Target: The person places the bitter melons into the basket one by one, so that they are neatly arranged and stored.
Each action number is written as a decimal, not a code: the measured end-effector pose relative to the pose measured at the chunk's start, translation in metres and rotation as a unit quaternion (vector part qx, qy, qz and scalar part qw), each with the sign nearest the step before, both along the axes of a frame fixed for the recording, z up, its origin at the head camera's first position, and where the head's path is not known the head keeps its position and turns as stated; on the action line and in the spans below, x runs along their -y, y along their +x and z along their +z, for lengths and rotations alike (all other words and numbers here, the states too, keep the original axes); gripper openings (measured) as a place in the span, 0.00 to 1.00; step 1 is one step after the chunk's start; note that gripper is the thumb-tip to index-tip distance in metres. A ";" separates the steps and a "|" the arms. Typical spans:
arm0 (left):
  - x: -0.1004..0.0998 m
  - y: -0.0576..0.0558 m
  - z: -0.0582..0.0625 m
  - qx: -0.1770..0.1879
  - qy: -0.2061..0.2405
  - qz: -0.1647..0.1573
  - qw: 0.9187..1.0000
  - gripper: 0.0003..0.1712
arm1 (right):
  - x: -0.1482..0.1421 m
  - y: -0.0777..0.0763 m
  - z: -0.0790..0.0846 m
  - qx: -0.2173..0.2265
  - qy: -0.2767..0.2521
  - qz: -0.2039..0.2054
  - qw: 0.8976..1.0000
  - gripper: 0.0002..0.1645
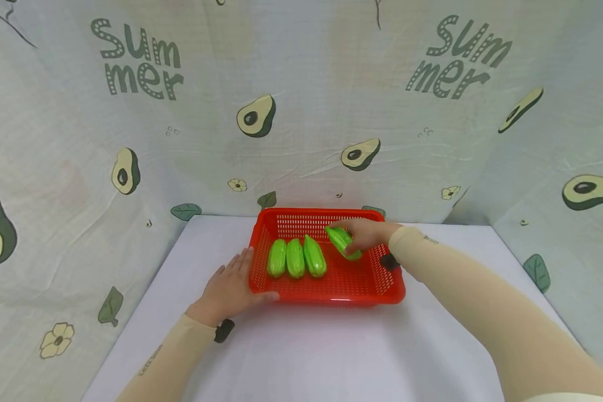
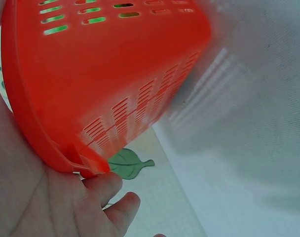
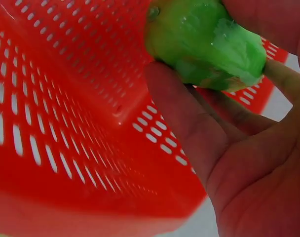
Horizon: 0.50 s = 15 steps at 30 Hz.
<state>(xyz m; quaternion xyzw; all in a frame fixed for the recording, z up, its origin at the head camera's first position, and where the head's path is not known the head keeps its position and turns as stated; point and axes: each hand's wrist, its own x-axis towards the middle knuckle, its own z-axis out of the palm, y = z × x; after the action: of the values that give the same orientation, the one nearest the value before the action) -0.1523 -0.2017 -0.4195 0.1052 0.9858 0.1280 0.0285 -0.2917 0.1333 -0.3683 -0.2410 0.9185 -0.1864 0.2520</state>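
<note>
A red plastic basket [image 1: 331, 296] with slotted walls sits on the table. Three glossy green oblong vegetables with lengthwise ridges, one of them this green vegetable [image 1: 277, 258], lie side by side in its left half. My right hand [image 1: 368, 233] reaches over the right side and grips another green ridged vegetable [image 3: 204, 44] between thumb and fingers, tilted inside the basket. The left hand [image 1: 233, 289] rests against the basket's front left corner, its fingers straight along the left wall and the thumb at the front rim. In the left wrist view the palm touches the basket rim [image 2: 29, 118].
A white table [image 1: 301, 357] bears the basket near its back edge. Behind it and at both sides hangs a pale cloth [image 1: 301, 84] printed with avocados, leaves and lettering. Dark wrist bands [image 1: 224, 330] show at both wrists, below light sleeves.
</note>
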 end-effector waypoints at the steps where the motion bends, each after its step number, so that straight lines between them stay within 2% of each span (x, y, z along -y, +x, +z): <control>1: 0.000 0.000 0.000 -0.001 0.001 -0.001 1.000 0.75 | 0.002 -0.001 -0.004 0.000 0.004 0.002 1.000 0.46; 5: 0.000 0.000 0.000 -0.004 -0.001 -0.002 1.000 0.76 | 0.009 -0.003 -0.015 0.007 0.017 0.000 1.000 0.46; 11: 0.000 -0.002 -0.002 -0.004 -0.004 -0.003 1.000 0.75 | 0.019 0.004 -0.021 0.017 0.013 -0.015 1.000 0.46; 15: 0.001 -0.002 -0.001 -0.006 -0.004 -0.004 1.000 0.75 | 0.023 0.002 -0.028 0.029 0.020 -0.029 0.999 0.47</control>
<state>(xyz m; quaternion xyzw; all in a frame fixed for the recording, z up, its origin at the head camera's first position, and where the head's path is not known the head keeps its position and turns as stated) -0.1539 -0.2025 -0.4210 0.1095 0.9860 0.1237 0.0234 -0.2894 0.1099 -0.3965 -0.2039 0.9210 -0.1820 0.2776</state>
